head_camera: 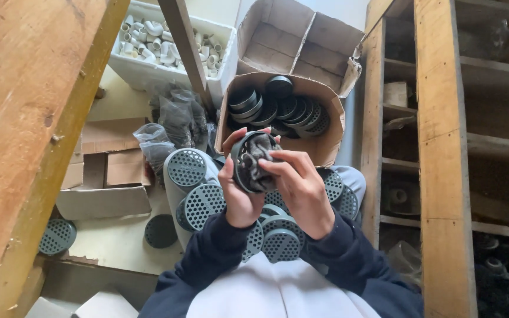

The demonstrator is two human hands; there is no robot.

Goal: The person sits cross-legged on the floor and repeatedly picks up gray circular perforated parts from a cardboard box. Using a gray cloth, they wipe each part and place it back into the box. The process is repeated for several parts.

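Observation:
My left hand (238, 194) grips a round grey plastic cap (243, 168) by its rim, held upright in front of me. My right hand (298, 185) presses a dark crumpled cloth (258, 159) into the cap's hollow with its fingertips. Several round perforated grey strainer discs (202, 203) lie on my lap just below both hands. Both sleeves are dark blue.
An open cardboard box (325, 144) holding several dark round caps stands beyond my knees. A white tray (142, 70) of small white pipe fittings sits far left. Plastic bags (178, 121) lie beside it. Wooden shelving (437, 159) rises at right, a wooden beam (30, 129) at left.

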